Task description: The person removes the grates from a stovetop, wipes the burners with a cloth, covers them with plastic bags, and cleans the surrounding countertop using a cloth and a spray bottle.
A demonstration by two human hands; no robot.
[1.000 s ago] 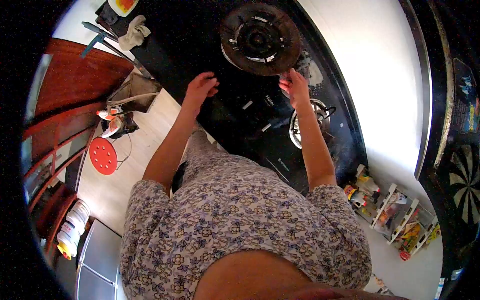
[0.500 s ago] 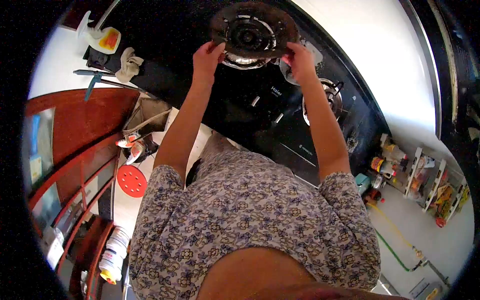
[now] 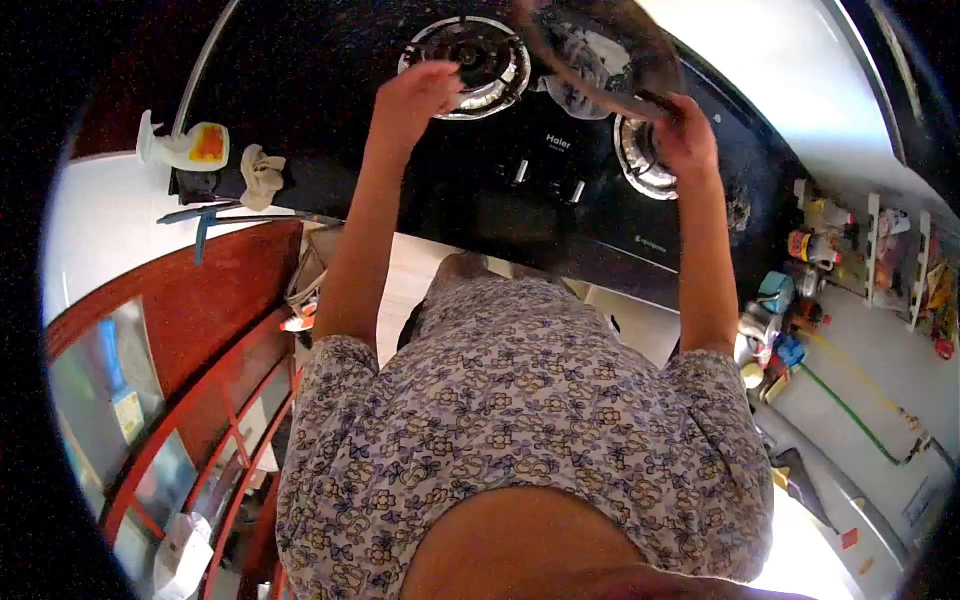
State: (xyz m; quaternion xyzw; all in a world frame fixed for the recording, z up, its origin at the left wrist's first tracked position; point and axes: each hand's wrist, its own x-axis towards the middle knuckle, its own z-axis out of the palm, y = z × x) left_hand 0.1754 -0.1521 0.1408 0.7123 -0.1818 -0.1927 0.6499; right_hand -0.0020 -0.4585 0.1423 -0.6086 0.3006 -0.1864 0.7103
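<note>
My right hand [image 3: 688, 140] is closed on the edge of a dark, wide round ring [image 3: 615, 102], a burner wind shield by its look. The ring is tilted, blurred by motion, and held over the middle and right of the black gas stove [image 3: 480, 190]. Through its opening a crumpled grey cloth or bag [image 3: 585, 75] shows. My left hand [image 3: 412, 105] hovers beside the left burner [image 3: 500, 98], fingers apart and slightly blurred, holding nothing. Partly under the ring and my right hand lies the right burner [image 3: 637, 165].
On the counter at left are a spray bottle [image 3: 190, 150] and a beige rag [image 3: 262, 178]. Tongs-like dark sticks [image 3: 240, 215] reach over the edge. A rack with bottles and packets [image 3: 875, 250] stands at right, near a green hose [image 3: 850, 420].
The ring has left the left burner and moved right in my right hand. My left hand has let go of it. The view has shifted slightly.
</note>
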